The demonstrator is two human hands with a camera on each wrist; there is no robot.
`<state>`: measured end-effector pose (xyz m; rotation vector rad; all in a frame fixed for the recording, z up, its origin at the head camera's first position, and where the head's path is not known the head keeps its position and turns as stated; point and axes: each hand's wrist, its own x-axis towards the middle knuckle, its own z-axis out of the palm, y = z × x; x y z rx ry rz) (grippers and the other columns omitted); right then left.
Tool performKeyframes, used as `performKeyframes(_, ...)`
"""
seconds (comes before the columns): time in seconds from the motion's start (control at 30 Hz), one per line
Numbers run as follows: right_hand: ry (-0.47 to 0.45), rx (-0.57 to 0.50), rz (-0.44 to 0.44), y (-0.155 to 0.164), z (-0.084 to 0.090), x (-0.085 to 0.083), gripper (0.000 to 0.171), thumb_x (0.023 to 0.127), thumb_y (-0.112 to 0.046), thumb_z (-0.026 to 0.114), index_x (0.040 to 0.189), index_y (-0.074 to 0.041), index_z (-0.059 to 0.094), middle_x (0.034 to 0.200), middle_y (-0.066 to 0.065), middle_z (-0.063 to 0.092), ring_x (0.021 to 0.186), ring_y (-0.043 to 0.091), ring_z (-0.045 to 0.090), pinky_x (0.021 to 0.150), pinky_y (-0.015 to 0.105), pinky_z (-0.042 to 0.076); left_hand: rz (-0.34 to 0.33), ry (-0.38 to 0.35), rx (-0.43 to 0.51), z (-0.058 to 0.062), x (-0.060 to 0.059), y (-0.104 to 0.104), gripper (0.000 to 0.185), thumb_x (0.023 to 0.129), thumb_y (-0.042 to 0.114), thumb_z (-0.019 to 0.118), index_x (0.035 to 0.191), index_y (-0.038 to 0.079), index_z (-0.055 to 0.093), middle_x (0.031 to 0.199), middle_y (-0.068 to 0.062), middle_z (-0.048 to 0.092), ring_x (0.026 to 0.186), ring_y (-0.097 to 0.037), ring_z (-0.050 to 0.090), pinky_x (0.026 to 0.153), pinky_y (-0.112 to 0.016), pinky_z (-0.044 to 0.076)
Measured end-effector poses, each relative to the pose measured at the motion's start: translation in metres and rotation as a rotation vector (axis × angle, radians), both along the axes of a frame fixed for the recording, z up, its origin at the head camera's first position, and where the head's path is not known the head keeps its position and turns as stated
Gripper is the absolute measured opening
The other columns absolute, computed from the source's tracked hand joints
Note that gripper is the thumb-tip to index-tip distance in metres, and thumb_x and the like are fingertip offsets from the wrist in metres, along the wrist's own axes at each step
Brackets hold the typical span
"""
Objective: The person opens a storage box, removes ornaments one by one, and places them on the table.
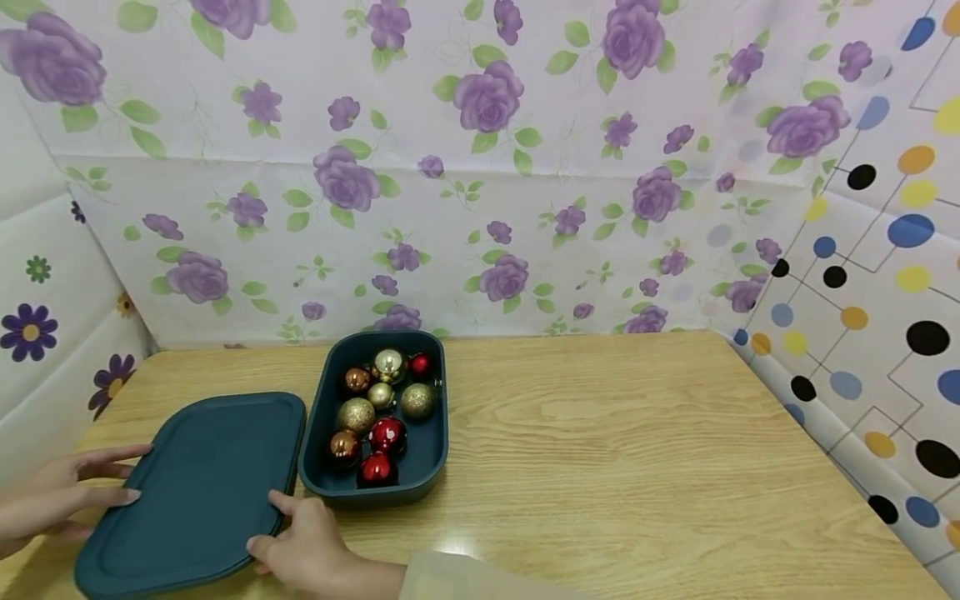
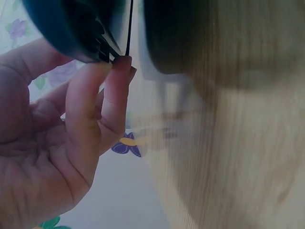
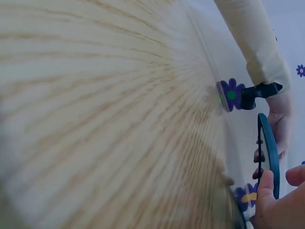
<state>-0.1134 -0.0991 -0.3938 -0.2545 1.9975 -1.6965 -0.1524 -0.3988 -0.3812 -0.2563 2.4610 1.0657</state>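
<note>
A dark teal lid (image 1: 202, 483), flat with rounded corners, lies between both hands at the left of the head view. My left hand (image 1: 67, 496) holds its left edge, with fingers under the rim in the left wrist view (image 2: 71, 119). At the near right edge, my right hand (image 1: 311, 542) pinches the rim between thumb and fingers. In the right wrist view the lid (image 3: 270, 148) appears edge-on, raised off the table. Just right of it stands a matching open box (image 1: 442, 417) with several shiny and glittery baubles (image 1: 388, 435) in red, gold and copper.
The wooden table (image 1: 600, 450) extends to the right of the box. Behind it hangs a wall cloth with purple flowers (image 1: 487, 96). A dotted cloth (image 1: 911, 229) lines the right side, and a white flowered panel (image 1: 45, 392) the left.
</note>
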Motion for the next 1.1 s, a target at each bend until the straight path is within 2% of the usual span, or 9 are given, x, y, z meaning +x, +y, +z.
performKeyframes(0.23,-0.081,-0.021,-0.004,0.005,-0.002,-0.006,0.043,0.085,-0.012,0.062,0.127,-0.004,0.053,0.072,0.017,0.065,0.067,0.028,0.065,0.067,0.023,0.051,-0.021,0.069,0.028,-0.003,-0.014,0.004,0.083,0.085,0.037,0.062,0.142,-0.005,0.018,0.127,-0.044,0.026,0.089,-0.021,0.061,0.070,-0.037,0.054)
performKeyframes(0.43,-0.141,-0.040,0.005,0.006,-0.003,-0.006,0.044,0.086,-0.006,0.060,0.128,-0.001,0.050,0.122,0.011,0.057,0.083,0.026,0.065,0.076,0.034,0.051,-0.019,0.099,0.022,-0.006,-0.023,0.009,0.084,0.082,0.038,0.067,0.142,-0.002,0.024,0.125,-0.039,0.034,0.090,-0.018,0.059,0.069,-0.037,0.054)
performKeyframes(0.5,-0.149,-0.042,0.006,0.006,-0.003,-0.005,0.045,0.085,-0.004,0.059,0.129,0.000,0.049,0.128,0.011,0.053,0.084,0.022,0.065,0.075,0.034,0.051,-0.030,0.108,0.015,-0.006,-0.025,0.011,0.082,0.082,0.036,0.067,0.141,-0.004,0.026,0.123,-0.038,0.037,0.090,-0.018,0.058,0.069,-0.037,0.053)
performKeyframes(0.6,-0.150,-0.059,0.006,0.007,-0.001,-0.004,0.048,0.083,-0.002,0.059,0.129,0.002,0.048,0.121,0.010,0.057,0.068,0.012,0.058,0.064,0.027,0.047,-0.042,0.130,-0.002,-0.005,-0.028,0.013,0.081,0.082,0.033,0.067,0.139,-0.007,0.025,0.121,-0.038,0.040,0.089,-0.017,0.058,0.067,-0.036,0.053)
performKeyframes(0.73,-0.146,-0.057,0.034,0.010,-0.002,-0.004,0.051,0.081,0.000,0.059,0.131,0.002,0.046,0.118,0.009,0.059,0.048,0.008,0.035,0.052,0.021,0.032,-0.048,0.174,-0.050,-0.006,-0.029,0.016,0.081,0.081,0.027,0.068,0.137,-0.012,0.025,0.118,-0.039,0.043,0.086,-0.020,0.060,0.065,-0.036,0.054)
performKeyframes(0.8,-0.137,-0.039,0.048,0.012,-0.003,-0.004,0.051,0.080,0.000,0.059,0.130,0.001,0.048,0.117,0.007,0.060,0.057,0.009,0.049,0.056,0.021,0.038,-0.058,0.201,-0.081,-0.008,-0.030,0.018,0.078,0.081,0.025,0.068,0.135,-0.013,0.027,0.117,-0.040,0.044,0.087,-0.024,0.061,0.064,-0.036,0.054)
performKeyframes(0.87,-0.136,-0.020,0.071,0.014,-0.003,-0.004,0.049,0.081,-0.001,0.059,0.129,-0.001,0.049,0.133,0.006,0.050,0.081,0.013,0.060,0.068,0.024,0.046,-0.071,0.228,-0.114,-0.009,-0.030,0.020,0.073,0.081,0.022,0.068,0.132,-0.015,0.031,0.115,-0.040,0.045,0.087,-0.029,0.061,0.064,-0.036,0.054)
performKeyframes(0.97,-0.147,-0.016,0.100,0.019,-0.002,-0.003,0.047,0.082,-0.002,0.059,0.128,-0.002,0.051,0.131,0.005,0.051,0.109,0.019,0.055,0.085,0.032,0.047,-0.080,0.253,-0.151,-0.009,-0.031,0.023,0.064,0.082,0.018,0.067,0.128,-0.017,0.038,0.113,-0.039,0.048,0.087,-0.034,0.061,0.063,-0.037,0.054)
performKeyframes(1.1,-0.162,-0.052,0.143,0.028,0.003,-0.003,0.042,0.084,-0.004,0.058,0.126,-0.004,0.054,0.127,0.003,0.055,0.099,0.016,0.060,0.080,0.032,0.049,-0.060,0.258,-0.158,-0.008,-0.031,0.025,0.059,0.083,0.016,0.065,0.126,-0.017,0.040,0.112,-0.039,0.048,0.085,-0.034,0.061,0.062,-0.037,0.054)
